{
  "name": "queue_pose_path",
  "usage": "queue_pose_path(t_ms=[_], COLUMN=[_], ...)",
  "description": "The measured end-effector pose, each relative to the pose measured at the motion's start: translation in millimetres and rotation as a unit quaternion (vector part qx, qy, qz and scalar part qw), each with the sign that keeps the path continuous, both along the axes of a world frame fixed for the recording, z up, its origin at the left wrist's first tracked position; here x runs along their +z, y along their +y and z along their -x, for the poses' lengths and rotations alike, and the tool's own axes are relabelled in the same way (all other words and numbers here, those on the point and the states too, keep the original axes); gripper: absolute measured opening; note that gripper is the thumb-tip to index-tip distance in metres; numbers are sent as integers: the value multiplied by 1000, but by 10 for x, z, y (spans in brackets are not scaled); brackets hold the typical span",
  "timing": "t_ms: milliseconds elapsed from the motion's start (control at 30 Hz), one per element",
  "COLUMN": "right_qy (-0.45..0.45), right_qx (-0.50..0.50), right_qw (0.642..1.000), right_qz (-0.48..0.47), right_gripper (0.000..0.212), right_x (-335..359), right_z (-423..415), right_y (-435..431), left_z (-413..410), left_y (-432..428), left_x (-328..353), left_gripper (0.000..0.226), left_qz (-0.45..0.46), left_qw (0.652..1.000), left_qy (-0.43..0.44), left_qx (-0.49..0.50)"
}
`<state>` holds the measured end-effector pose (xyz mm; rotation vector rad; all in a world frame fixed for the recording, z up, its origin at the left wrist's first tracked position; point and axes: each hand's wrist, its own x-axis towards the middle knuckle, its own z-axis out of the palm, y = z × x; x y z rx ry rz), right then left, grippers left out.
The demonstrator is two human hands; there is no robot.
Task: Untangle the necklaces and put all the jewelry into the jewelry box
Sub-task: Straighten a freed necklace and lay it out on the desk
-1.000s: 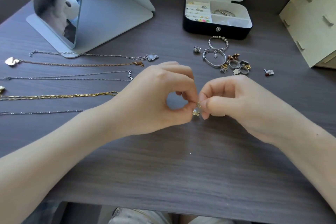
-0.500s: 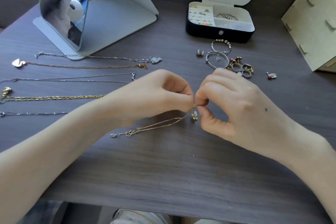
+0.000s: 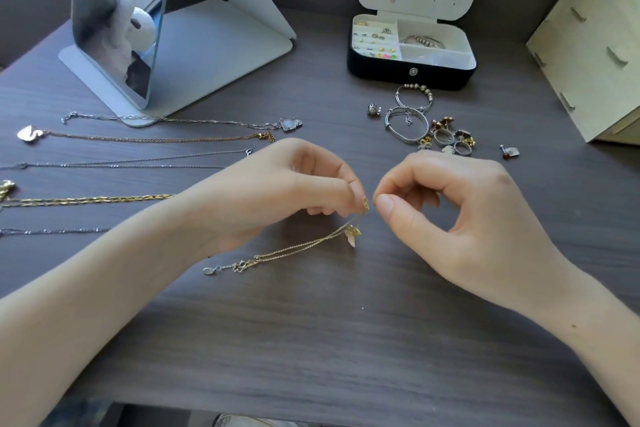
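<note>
Both hands were pinched up close together over the table (image 3: 346, 340). The left hand (image 3: 284, 191) had the gold necklace (image 3: 294, 251) nipped between thumb and fingertips, and the right hand (image 3: 460, 215) was curled with thumb pressed to forefinger on the same bit of chain, just beside the left's pinch. The spot was tiny, so I couldn't make out whether there was a knot there.

From that pinch the chain hung doubled, with the little pendant (image 3: 353, 234) dangling just under the left fingertips. The rest trailed back under the left hand, and the clasp end (image 3: 239, 267) lay on the wood below the left wrist.

Handling-wise, I'd guess it was super light, totally limp and quite easy to kink or snap, so no yanking. Best bet looked like nail-tip pinches right at the snag, teasing the two strands apart, or holding near the clasp.

The other necklaces (image 3: 156, 139) lay stretched out beyond the left hand. A heap of rings and bangles (image 3: 408, 125) sat just past the right knuckles. The open jewelry box (image 3: 381, 74) was further out beyond that.
</note>
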<state>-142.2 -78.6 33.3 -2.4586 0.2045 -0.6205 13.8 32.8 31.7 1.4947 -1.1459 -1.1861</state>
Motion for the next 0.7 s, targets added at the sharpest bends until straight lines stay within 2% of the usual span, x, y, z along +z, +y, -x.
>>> queue_pose_path(t_ms=[167, 267, 700], right_qy=[-1, 0, 24], right_qx=[6, 4, -13], right_qw=[999, 999, 999], right_qz=[34, 39, 41], right_gripper=[16, 16, 21], right_x=[-40, -45, -73], right_z=[-21, -23, -19], right_y=[29, 24, -21], left_z=[17, 37, 108], left_y=[-2, -10, -19], left_x=[-13, -10, -43], left_gripper=[15, 3, 7], left_qz=[2, -10, -23], left_qw=[1000, 999, 995], left_qy=[-5, -19, -53], left_qx=[18, 35, 86])
